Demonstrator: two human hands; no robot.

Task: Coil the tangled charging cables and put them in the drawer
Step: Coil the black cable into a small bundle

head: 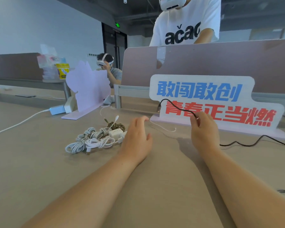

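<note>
White cable bundles point(89, 142) heaped left on desk point(39, 170), I judge already coiled. Left hand point(136, 139) spread, empty, hovering beside pile. Right hand point(204, 130) pinches black cable point(181, 109) near plug, lifted to start coiling, I'd say. Drawer not visible.

— Right hand point(204, 129)?
— Raised over the table point(39, 170), pinching a black cable point(176, 108). The plug end arcs up & left in front of the sign point(204, 89). The rest trails off to the right along the tabletop.
— Left hand point(136, 139)?
— Fingers relaxed, gripping nothing afaict. A thin white cable point(163, 127) starts right at its fingertips; can't tell if they touch.
— Other cables?
— Bundle of white cables point(89, 140) just left of that hand, coiled & knotted. White adapter point(115, 133) on it, braided cable point(116, 125) behind.
— Bkgd?
— Lilac board point(89, 89), white power brick point(57, 109) beside it, desk divider point(220, 63). 2 ppl in headsets beyond.
</note>
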